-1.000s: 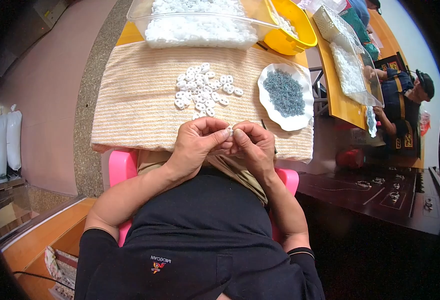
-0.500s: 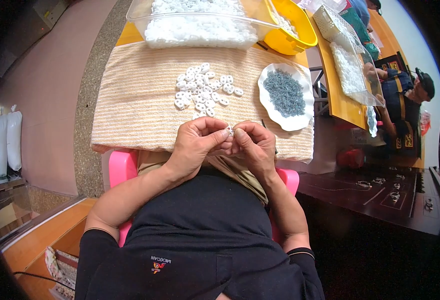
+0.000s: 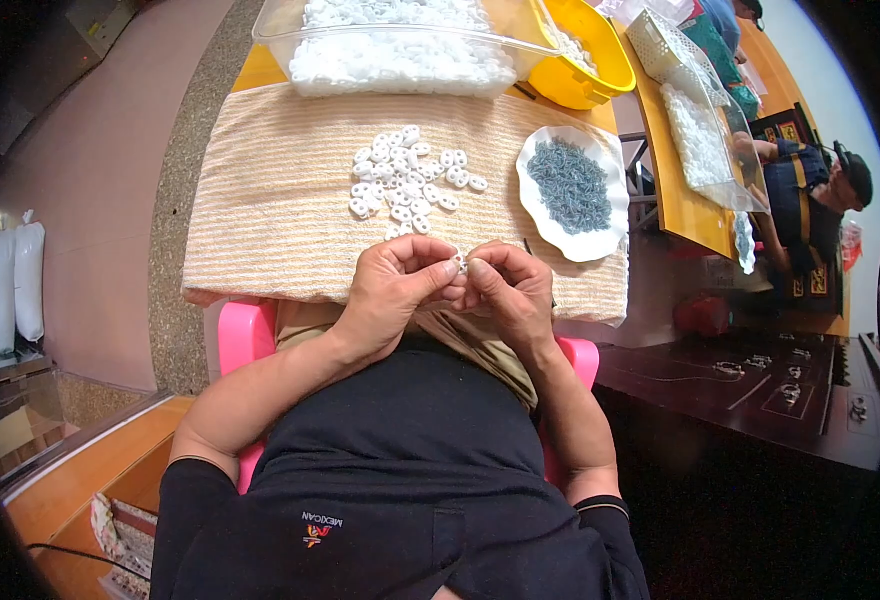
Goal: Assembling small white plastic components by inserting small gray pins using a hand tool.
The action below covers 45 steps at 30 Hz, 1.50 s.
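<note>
My left hand (image 3: 392, 288) and my right hand (image 3: 508, 290) meet at the near edge of a beige striped cloth (image 3: 280, 200), fingertips pinched together on one small white plastic ring piece (image 3: 459, 263). What the right fingers add to it is too small to tell. A loose heap of the same white ring pieces (image 3: 410, 182) lies on the cloth just beyond my hands. To the right of the heap stands a white dish (image 3: 540, 215) filled with small grey metal pins (image 3: 570, 186).
A clear plastic tub (image 3: 400, 45) of white pieces and a yellow bowl (image 3: 600, 55) stand at the far edge. A second table on the right carries a white basket (image 3: 660, 40) and bagged pieces; another person (image 3: 810, 200) sits there. White sacks (image 3: 5, 285) lean at left.
</note>
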Tool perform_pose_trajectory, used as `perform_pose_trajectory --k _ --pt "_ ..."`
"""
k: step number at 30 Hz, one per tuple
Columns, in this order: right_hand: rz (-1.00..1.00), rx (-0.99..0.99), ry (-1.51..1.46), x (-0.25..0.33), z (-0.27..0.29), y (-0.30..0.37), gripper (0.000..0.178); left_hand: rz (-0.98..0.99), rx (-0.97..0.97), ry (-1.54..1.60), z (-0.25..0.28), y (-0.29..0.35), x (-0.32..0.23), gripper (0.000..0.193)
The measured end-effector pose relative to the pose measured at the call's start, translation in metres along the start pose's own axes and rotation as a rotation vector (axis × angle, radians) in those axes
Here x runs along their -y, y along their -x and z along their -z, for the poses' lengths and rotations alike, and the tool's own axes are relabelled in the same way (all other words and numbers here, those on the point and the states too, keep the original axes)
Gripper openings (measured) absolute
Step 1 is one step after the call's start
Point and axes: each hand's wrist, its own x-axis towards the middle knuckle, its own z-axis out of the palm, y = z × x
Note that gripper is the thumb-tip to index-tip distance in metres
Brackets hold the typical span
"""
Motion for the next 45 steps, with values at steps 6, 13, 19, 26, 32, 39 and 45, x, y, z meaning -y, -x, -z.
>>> perform_pose_trajectory --k 6,13,19,26,32,39,45 --pt "-0.020 0.001 0.019 0.0007 0.0006 0.0003 0.016 0.003 -0.002 -0.013 -0.0004 0.0007 -0.0009 0.015" --pt "-0.013 0.004 0.018 -0.0005 0.0013 -0.0002 0.016 0.022 -0.001 0.010 -0.0012 0.0013 -0.0031 0.015" --pt "-0.003 -0.001 0.056 -0.0004 0.0009 -0.0001 0.015 0.026 -0.002 0.000 -0.0015 0.0016 -0.0037 0.015" --pt "-0.024 -0.046 0.086 0.0058 -0.0046 0.0020 0.014 0.011 0.006 0.004 -0.0009 0.0009 -0.0013 0.015" --pt "0.000 -0.042 0.072 0.0028 -0.0032 0.0016 0.015 0.016 0.013 0.019 -0.0015 0.0008 -0.0022 0.015" --pt "-0.004 -0.043 0.028 0.0022 -0.0023 0.0017 0.014 0.019 0.014 0.013 -0.0008 0.0008 -0.0018 0.015" --pt "0.002 -0.041 0.048 0.0012 -0.0015 0.0015 0.014 0.026 0.014 0.005 -0.0018 0.0011 -0.0028 0.015"
